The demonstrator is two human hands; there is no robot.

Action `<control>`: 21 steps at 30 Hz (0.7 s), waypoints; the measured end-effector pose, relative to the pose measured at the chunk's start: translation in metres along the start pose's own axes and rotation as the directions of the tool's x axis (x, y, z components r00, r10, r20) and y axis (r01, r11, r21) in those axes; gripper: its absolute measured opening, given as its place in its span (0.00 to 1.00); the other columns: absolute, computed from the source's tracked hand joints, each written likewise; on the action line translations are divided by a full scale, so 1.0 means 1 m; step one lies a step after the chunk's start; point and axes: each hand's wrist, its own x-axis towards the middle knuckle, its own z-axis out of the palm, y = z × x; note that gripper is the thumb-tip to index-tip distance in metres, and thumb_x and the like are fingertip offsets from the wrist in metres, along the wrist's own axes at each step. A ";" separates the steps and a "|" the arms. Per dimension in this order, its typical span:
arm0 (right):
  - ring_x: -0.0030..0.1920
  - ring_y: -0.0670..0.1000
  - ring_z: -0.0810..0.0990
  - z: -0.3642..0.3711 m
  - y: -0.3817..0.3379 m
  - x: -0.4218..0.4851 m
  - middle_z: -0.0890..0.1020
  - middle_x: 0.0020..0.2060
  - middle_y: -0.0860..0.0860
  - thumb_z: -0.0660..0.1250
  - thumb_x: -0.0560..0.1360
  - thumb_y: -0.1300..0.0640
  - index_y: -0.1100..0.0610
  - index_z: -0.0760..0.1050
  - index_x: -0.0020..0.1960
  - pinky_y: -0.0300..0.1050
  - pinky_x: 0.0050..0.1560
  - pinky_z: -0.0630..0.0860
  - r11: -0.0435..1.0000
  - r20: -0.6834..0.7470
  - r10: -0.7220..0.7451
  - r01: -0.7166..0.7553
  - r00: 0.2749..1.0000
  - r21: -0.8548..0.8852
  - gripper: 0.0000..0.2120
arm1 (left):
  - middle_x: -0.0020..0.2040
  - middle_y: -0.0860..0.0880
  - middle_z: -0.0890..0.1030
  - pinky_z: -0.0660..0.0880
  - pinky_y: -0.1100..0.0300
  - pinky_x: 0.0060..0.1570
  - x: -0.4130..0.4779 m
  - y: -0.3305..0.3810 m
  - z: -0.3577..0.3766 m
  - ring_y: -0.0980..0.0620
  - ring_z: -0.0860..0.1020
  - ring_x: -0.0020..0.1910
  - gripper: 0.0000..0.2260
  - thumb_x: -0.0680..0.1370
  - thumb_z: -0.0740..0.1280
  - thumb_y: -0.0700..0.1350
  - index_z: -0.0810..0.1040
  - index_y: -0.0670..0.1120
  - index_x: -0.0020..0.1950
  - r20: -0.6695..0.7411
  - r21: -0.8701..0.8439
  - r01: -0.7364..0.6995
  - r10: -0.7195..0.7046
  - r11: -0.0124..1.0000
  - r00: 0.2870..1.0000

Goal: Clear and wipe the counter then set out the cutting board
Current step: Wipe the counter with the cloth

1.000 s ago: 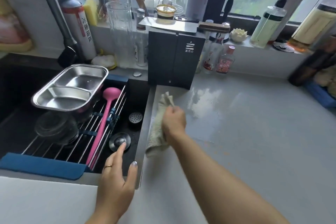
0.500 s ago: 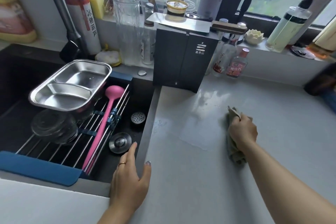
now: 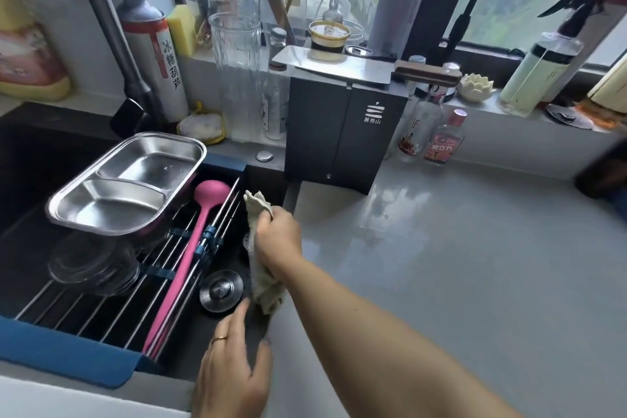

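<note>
My right hand (image 3: 278, 241) grips a crumpled pale cloth (image 3: 263, 285) at the left edge of the grey counter (image 3: 458, 275), where the counter meets the black sink (image 3: 224, 332). The cloth hangs partly over the sink's rim. My left hand (image 3: 234, 373), a ring on one finger, rests flat with straight fingers on the sink's front right corner, just below the cloth. The counter shows wet streaks near the back. No cutting board is in view.
A black box (image 3: 339, 132) with a cleaver (image 3: 339, 67) on top stands at the counter's back left. Small bottles (image 3: 444, 142) stand beside it. A steel divided tray (image 3: 125, 183) and a pink ladle (image 3: 190, 258) lie on the sink rack. A steel plug (image 3: 220, 290) sits in the sink.
My right hand swept the cloth from the sink edge out to mid-counter and back left to the sink edge. My left hand stayed on the sink corner.
</note>
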 end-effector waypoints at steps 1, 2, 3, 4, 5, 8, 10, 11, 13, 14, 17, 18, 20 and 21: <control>0.52 0.62 0.77 -0.009 -0.001 0.003 0.80 0.48 0.60 0.53 0.79 0.55 0.62 0.75 0.53 0.48 0.46 0.70 1.000 -0.025 0.005 -0.004 1.000 0.031 0.16 | 0.67 0.45 0.71 0.70 0.50 0.57 -0.001 0.000 -0.001 0.44 0.73 0.62 0.26 0.72 0.64 0.47 0.63 0.52 0.70 -0.013 -0.014 -0.001 0.000 1.000 1.000; 0.50 0.61 0.77 -0.022 0.000 0.005 0.80 0.47 0.60 0.53 0.79 0.55 0.62 0.75 0.51 0.46 0.44 0.68 0.999 -0.069 0.014 -0.011 0.998 0.053 0.15 | 0.66 0.45 0.72 0.71 0.49 0.57 -0.001 0.001 -0.002 0.44 0.74 0.61 0.26 0.72 0.64 0.48 0.65 0.52 0.69 -0.023 -0.031 -0.003 0.002 1.000 1.000; 0.47 0.59 0.76 -0.040 0.004 0.008 0.79 0.44 0.60 0.53 0.79 0.56 0.62 0.75 0.49 0.44 0.43 0.67 0.997 -0.118 0.027 -0.018 0.993 0.076 0.14 | 0.65 0.45 0.73 0.71 0.49 0.57 -0.002 0.002 -0.002 0.44 0.74 0.60 0.25 0.71 0.63 0.49 0.65 0.52 0.69 -0.021 -0.038 -0.001 0.000 0.999 1.000; 0.43 0.57 0.75 -0.061 0.010 0.011 0.78 0.42 0.58 0.54 0.79 0.56 0.62 0.75 0.48 0.43 0.42 0.66 0.996 -0.170 0.037 -0.022 0.985 0.089 0.13 | 0.66 0.46 0.73 0.71 0.50 0.57 -0.002 0.003 -0.003 0.45 0.74 0.60 0.25 0.71 0.61 0.51 0.65 0.52 0.69 -0.004 -0.033 0.001 -0.001 0.999 1.000; 0.41 0.55 0.73 -0.085 0.018 0.013 0.76 0.40 0.58 0.54 0.79 0.57 0.63 0.75 0.49 0.42 0.40 0.65 0.997 -0.228 0.040 -0.024 0.973 0.072 0.13 | 0.66 0.47 0.72 0.71 0.51 0.57 -0.002 0.004 -0.003 0.46 0.74 0.59 0.27 0.70 0.59 0.53 0.65 0.53 0.69 0.015 -0.024 0.001 0.000 1.000 1.000; 0.41 0.58 0.74 -0.163 0.049 0.021 0.80 0.46 0.65 0.55 0.78 0.58 0.64 0.75 0.50 0.43 0.37 0.61 0.984 -0.426 -0.016 -0.061 0.904 -0.165 0.13 | 0.67 0.49 0.71 0.70 0.52 0.58 0.001 0.005 -0.002 0.47 0.74 0.58 0.28 0.69 0.56 0.54 0.65 0.53 0.69 0.024 -0.038 -0.002 0.003 0.999 1.000; 0.48 0.65 0.77 -0.206 0.072 0.028 0.80 0.50 0.68 0.55 0.78 0.57 0.64 0.75 0.53 0.48 0.41 0.65 0.937 -0.480 -0.027 -0.145 0.877 -0.318 0.14 | 0.68 0.48 0.69 0.68 0.48 0.62 0.010 0.009 0.002 0.47 0.72 0.61 0.25 0.74 0.60 0.52 0.62 0.53 0.70 0.026 -0.056 0.008 -0.007 0.998 1.000; 0.51 0.66 0.77 -0.220 0.083 0.032 0.79 0.52 0.68 0.55 0.78 0.56 0.63 0.75 0.55 0.51 0.44 0.69 0.907 -0.487 -0.003 -0.203 0.873 -0.369 0.14 | 0.69 0.47 0.68 0.67 0.47 0.64 0.017 0.011 0.005 0.47 0.70 0.63 0.25 0.75 0.62 0.50 0.60 0.53 0.71 0.031 -0.067 0.018 -0.016 0.998 0.999; 0.54 0.68 0.76 -0.235 0.105 0.040 0.78 0.54 0.69 0.55 0.78 0.54 0.64 0.73 0.56 0.54 0.51 0.71 0.851 -0.477 0.078 -0.308 0.875 -0.426 0.16 | 0.70 0.47 0.65 0.66 0.47 0.65 0.031 0.018 0.010 0.46 0.68 0.66 0.28 0.75 0.64 0.48 0.57 0.52 0.72 0.039 -0.076 0.022 -0.019 0.997 0.999; 0.56 0.68 0.75 -0.235 0.113 0.043 0.78 0.55 0.69 0.55 0.78 0.54 0.65 0.73 0.56 0.54 0.53 0.71 0.836 -0.467 0.126 -0.348 0.875 -0.425 0.16 | 0.71 0.47 0.64 0.66 0.47 0.65 0.038 0.022 0.013 0.46 0.67 0.67 0.29 0.74 0.64 0.48 0.56 0.51 0.73 0.043 -0.078 0.021 -0.017 0.997 0.999; 0.56 0.67 0.76 -0.214 0.118 0.050 0.77 0.55 0.68 0.54 0.78 0.55 0.65 0.73 0.57 0.53 0.55 0.72 0.850 -0.478 0.199 -0.394 0.855 -0.350 0.16 | 0.73 0.47 0.59 0.66 0.51 0.63 0.050 0.025 0.023 0.46 0.63 0.69 0.32 0.74 0.64 0.50 0.53 0.49 0.74 0.054 -0.024 0.039 -0.037 0.999 0.998; 0.56 0.67 0.76 -0.202 0.112 0.053 0.77 0.55 0.68 0.54 0.78 0.56 0.64 0.73 0.58 0.53 0.54 0.72 0.866 -0.470 0.185 -0.370 0.863 -0.337 0.16 | 0.73 0.47 0.57 0.66 0.52 0.63 0.051 0.024 0.026 0.47 0.62 0.70 0.33 0.73 0.64 0.51 0.52 0.48 0.74 0.054 0.023 0.029 -0.030 0.999 0.998; 0.54 0.66 0.76 -0.172 0.097 0.057 0.78 0.54 0.66 0.53 0.78 0.57 0.63 0.73 0.57 0.51 0.50 0.71 0.900 -0.403 0.130 -0.279 0.906 -0.336 0.15 | 0.74 0.49 0.55 0.67 0.52 0.63 0.052 0.020 0.031 0.47 0.61 0.71 0.34 0.73 0.63 0.52 0.51 0.47 0.74 0.058 0.090 0.007 -0.012 0.996 0.998; 0.53 0.65 0.76 -0.154 0.088 0.057 0.78 0.53 0.65 0.53 0.78 0.57 0.63 0.74 0.56 0.49 0.47 0.69 0.911 -0.360 0.099 -0.230 0.928 -0.341 0.15 | 0.74 0.49 0.55 0.67 0.52 0.63 0.052 0.019 0.032 0.48 0.60 0.71 0.34 0.73 0.63 0.53 0.51 0.47 0.74 0.060 0.103 0.003 -0.009 0.995 0.998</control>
